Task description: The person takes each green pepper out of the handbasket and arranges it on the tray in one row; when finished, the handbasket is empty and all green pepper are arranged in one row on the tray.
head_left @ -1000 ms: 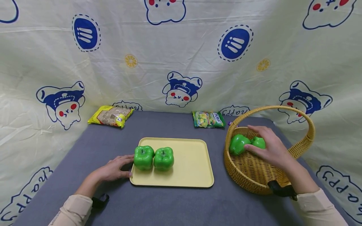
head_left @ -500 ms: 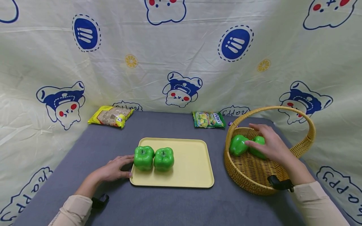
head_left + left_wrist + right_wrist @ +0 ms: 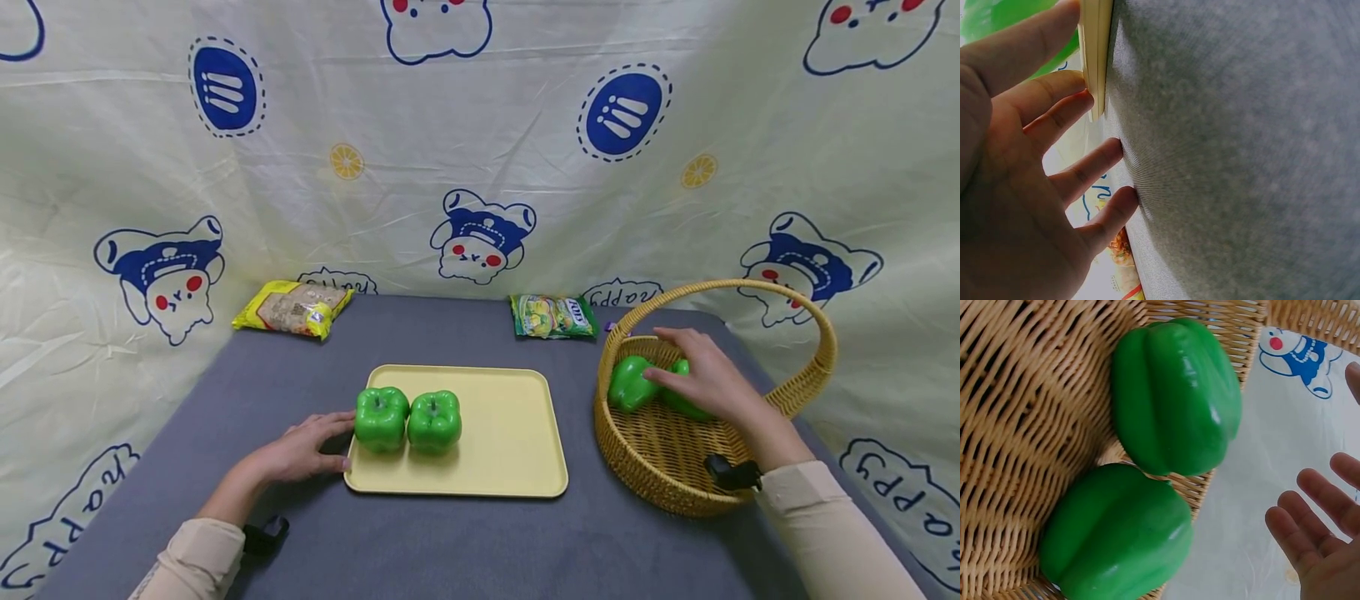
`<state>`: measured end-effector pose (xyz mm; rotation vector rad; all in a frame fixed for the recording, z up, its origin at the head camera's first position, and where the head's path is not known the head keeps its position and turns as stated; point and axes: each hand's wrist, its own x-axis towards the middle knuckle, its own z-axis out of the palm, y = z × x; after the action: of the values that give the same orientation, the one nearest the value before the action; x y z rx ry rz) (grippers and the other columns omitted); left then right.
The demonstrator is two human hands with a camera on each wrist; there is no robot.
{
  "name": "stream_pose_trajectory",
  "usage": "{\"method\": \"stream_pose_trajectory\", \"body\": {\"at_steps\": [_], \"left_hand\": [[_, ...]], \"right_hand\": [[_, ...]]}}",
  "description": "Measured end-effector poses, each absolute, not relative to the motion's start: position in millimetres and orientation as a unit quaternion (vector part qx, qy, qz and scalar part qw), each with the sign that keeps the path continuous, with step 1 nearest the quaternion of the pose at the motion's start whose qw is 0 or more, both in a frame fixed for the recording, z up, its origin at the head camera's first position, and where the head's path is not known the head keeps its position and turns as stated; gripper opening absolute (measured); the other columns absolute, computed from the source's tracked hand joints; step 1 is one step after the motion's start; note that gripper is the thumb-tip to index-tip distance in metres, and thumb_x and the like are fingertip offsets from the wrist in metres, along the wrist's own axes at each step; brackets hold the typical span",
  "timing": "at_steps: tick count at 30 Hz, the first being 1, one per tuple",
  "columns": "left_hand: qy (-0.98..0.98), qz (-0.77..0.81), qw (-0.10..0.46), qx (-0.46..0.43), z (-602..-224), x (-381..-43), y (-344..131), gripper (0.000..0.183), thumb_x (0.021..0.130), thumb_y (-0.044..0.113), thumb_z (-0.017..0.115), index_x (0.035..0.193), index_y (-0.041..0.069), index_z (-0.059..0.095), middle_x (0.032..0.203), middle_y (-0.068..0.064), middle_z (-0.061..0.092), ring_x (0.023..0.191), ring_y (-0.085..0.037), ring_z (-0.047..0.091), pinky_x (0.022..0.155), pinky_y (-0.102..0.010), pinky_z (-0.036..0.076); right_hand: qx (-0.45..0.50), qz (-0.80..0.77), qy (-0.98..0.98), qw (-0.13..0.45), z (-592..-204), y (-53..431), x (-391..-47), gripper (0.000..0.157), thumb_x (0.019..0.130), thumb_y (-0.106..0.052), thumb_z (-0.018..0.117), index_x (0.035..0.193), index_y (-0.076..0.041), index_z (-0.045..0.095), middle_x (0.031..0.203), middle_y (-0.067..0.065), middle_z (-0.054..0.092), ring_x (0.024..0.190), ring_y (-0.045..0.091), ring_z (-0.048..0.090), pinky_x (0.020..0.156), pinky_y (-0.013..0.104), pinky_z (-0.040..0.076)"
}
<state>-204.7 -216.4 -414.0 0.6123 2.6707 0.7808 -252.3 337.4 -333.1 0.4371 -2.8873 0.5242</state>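
Note:
My left hand is at the left edge of a cream tray. In the left wrist view, its thumb and nearer fingertips meet the tray's side, while the other fingers reach down to the cloth. Two green bell peppers, one at the left end and one beside it, stand on the tray. My right hand hovers over a wicker basket, fingers extended and holding nothing. Inside lie two more green peppers, a left one and a right one partly hidden by the hand.
A yellow snack bag lies at the back left of the grey table. Toward the back right is a green snack packet. The basket's tall handle arches over its opening. A printed curtain hangs behind.
My right hand has let go of the right pepper, which settles in the basket, and has risen slightly off it. The left hand and the tray stay put.

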Motion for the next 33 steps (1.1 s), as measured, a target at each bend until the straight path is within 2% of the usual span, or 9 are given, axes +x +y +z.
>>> {"method": "stream_pose_trajectory", "body": {"at_steps": [7,14,23,33], "left_hand": [[0.928,0.269,0.145,0.213,-414.3,-204.4,-216.3,0.066,0.085,0.033,0.068,0.139,0.002,0.045,0.148,-0.019,0.038,0.132,-0.047,0.033,0.095,-0.07,0.025],[0.927,0.271,0.148,0.212,-413.1,-203.4,-215.7,0.067,0.085,0.034,0.068,0.139,0.003,0.045,0.148,-0.019,0.038,0.132,-0.047,0.032,0.096,-0.07,0.024],[0.929,0.267,0.147,0.21,-413.2,-205.4,-215.9,0.067,0.086,0.034,0.068,0.14,0.003,0.044,0.149,-0.019,0.037,0.132,-0.046,0.032,0.097,-0.07,0.024],[0.93,0.263,0.147,0.211,-413.2,-205.2,-215.7,0.068,0.085,0.035,0.068,0.14,0.003,0.044,0.148,-0.019,0.038,0.132,-0.046,0.032,0.097,-0.07,0.025]], "right_hand": [[0.149,0.166,-0.974,0.038,-341.6,338.2,-261.3,0.076,0.088,-0.047,0.062,0.142,-0.001,0.037,0.139,0.027,0.042,0.126,0.048,0.035,0.097,0.065,0.031],[0.157,0.166,-0.973,0.025,-348.7,336.8,-267.8,0.075,0.086,-0.04,0.066,0.141,0.002,0.037,0.139,0.029,0.042,0.128,0.05,0.034,0.102,0.065,0.026],[0.183,0.151,-0.971,0.024,-355.3,339.2,-270.7,0.067,0.084,-0.03,0.07,0.134,0.006,0.044,0.13,0.029,0.051,0.119,0.046,0.047,0.097,0.059,0.037],[0.175,0.154,-0.972,0.015,-356.2,343.7,-267.6,0.068,0.084,-0.037,0.07,0.135,0.002,0.046,0.13,0.026,0.052,0.119,0.045,0.047,0.096,0.059,0.038]]}}
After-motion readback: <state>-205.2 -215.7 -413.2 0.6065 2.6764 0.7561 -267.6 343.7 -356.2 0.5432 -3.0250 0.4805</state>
